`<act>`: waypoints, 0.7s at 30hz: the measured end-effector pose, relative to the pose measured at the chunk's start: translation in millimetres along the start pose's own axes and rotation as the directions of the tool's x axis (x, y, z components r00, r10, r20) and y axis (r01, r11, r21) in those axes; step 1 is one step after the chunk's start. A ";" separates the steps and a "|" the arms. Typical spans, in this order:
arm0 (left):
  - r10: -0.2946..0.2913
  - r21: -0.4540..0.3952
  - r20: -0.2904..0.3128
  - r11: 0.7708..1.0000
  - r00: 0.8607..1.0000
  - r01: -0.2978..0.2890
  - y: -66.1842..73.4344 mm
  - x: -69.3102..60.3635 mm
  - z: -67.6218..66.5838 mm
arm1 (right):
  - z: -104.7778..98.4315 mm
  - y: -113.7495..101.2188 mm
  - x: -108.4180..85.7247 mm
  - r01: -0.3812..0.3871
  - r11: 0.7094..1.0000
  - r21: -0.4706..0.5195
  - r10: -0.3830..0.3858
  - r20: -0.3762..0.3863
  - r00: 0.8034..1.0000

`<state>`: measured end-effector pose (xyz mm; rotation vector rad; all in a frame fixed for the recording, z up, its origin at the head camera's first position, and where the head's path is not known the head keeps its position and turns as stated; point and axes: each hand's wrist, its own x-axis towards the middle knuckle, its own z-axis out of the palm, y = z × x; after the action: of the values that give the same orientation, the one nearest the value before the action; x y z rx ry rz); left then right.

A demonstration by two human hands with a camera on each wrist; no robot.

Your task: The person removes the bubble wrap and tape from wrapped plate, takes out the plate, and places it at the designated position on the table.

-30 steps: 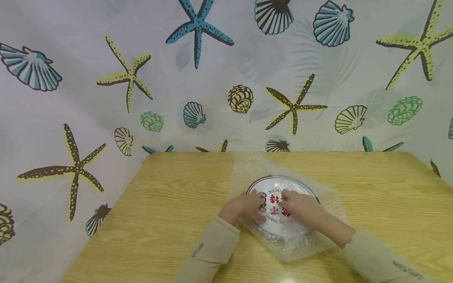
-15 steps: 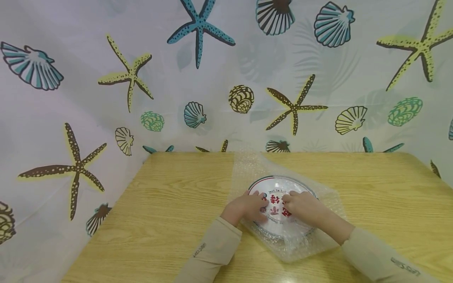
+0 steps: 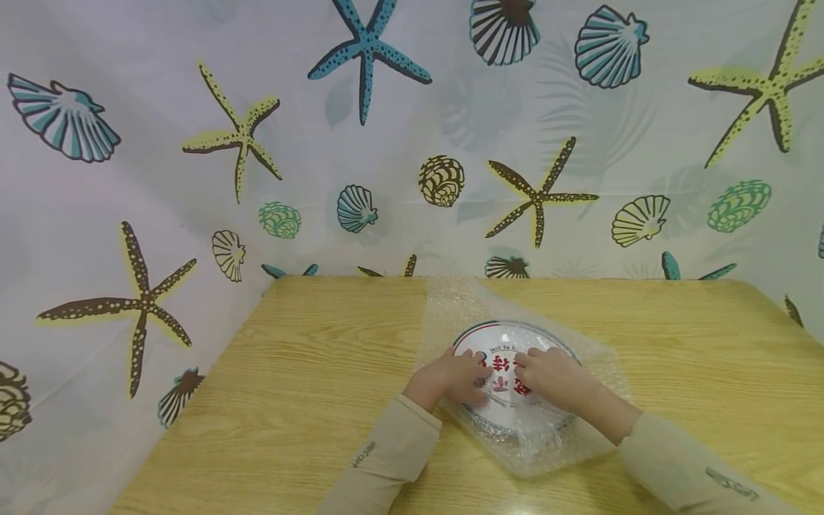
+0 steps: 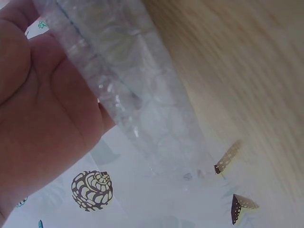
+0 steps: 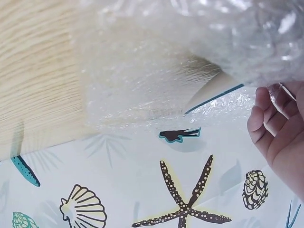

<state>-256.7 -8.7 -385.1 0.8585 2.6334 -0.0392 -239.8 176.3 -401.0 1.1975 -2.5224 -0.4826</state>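
Observation:
A round white plate (image 3: 496, 415) with red characters and a dark rim lies flat in clear bubble wrap (image 3: 450, 307). My left hand (image 3: 447, 378) rests on the plate's left part, fingers spread and slightly bent; in the left wrist view the palm (image 4: 52, 104) is beside the wrap (image 4: 161, 118). From the right, my right hand (image 3: 556, 379) reaches over the plate with bent fingers. The right wrist view has the fingertips of this hand (image 5: 285, 128) pinching wrap close to the plate's teal rim (image 5: 213, 99). Part of the printing is hidden under both hands.
The wrap lies on a wooden table (image 3: 309, 372), and its upper corner reaches the table's far edge. Behind and to the left hangs a white cloth (image 3: 399, 236) printed with starfish and shells.
My right fingers have drawn together and bent over the plate compared with a second ago. My left hand has shifted very slightly right; the plate and wrap lie as before.

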 end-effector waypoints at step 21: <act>-0.023 -0.025 0.023 0.999 0.999 0.024 0.6 2.1 1.1 | -6.9 9.5 -3.5 -0.026 0.997 0.068 0.028 -0.020 0.999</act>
<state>-257.6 -7.1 -386.8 0.8140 2.6174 -0.0222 -241.3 183.6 -391.3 1.1845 -2.5530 -0.3789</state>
